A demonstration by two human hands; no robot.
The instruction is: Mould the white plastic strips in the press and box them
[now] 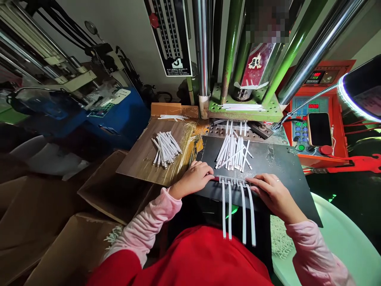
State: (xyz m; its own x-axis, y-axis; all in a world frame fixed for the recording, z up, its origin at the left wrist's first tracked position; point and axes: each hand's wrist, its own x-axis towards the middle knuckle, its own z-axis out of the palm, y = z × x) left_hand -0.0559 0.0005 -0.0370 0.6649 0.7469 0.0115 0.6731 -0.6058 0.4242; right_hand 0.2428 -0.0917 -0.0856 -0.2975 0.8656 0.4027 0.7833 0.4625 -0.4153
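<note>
My left hand [195, 177] is closed at the left end of a narrow moulded bar [233, 180], beside a short red part [215, 178] at its fingertips. My right hand [272, 192], with a ring on one finger, pinches the bar's right end. Several white flat strips [244, 214] hang from the bar over the front edge of the black board [274, 171]. Just beyond the bar, a loose pile of white strips [233, 153] lies on that board. A second bundle of white strips [166, 149] rests on the wooden board [139, 159] to the left.
A press with a green plate [245, 113] stands behind the boards. On the right are an orange control box [324, 103], a phone [319, 129], a ring lamp [348, 99] and a pale round tub [330, 238]. Cardboard boxes [101, 198] stand low at left.
</note>
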